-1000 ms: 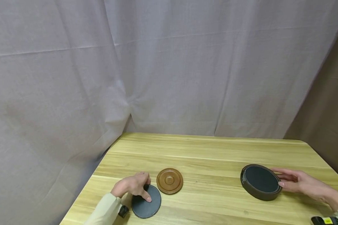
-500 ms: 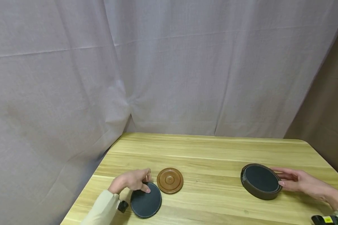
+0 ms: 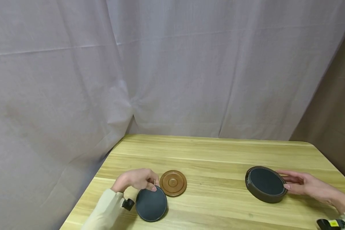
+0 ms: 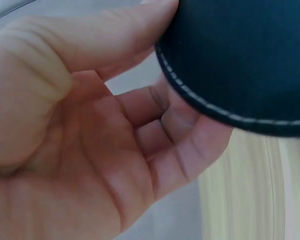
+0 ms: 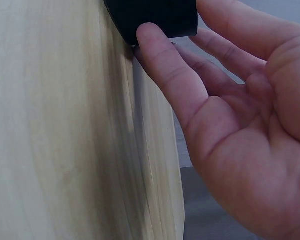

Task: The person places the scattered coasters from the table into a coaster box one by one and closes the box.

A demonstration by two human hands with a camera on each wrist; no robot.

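My left hand (image 3: 141,180) pinches the far edge of a round black leather coaster (image 3: 151,204), its thumb on top. Pale stitching runs along the rim of the coaster (image 4: 240,75) in the left wrist view. A shadow shows at its lower right edge. Just beyond it, a round brown wooden coaster (image 3: 173,183) with ringed grooves lies on the table. At the right, my right hand (image 3: 306,185) holds the side of a thick round dark-brown holder (image 3: 265,183) with a black top. In the right wrist view, fingers press the wall of the holder (image 5: 160,17).
The wood-grain table (image 3: 210,159) runs back to a grey curtain (image 3: 178,80). A brown curtain (image 3: 330,105) hangs at the right. Bare tabletop lies between the wooden coaster and the dark holder.
My left hand has shifted its grip to the far edge of the black coaster and moved it slightly right. The right hand and the dark holder look nearly unmoved.
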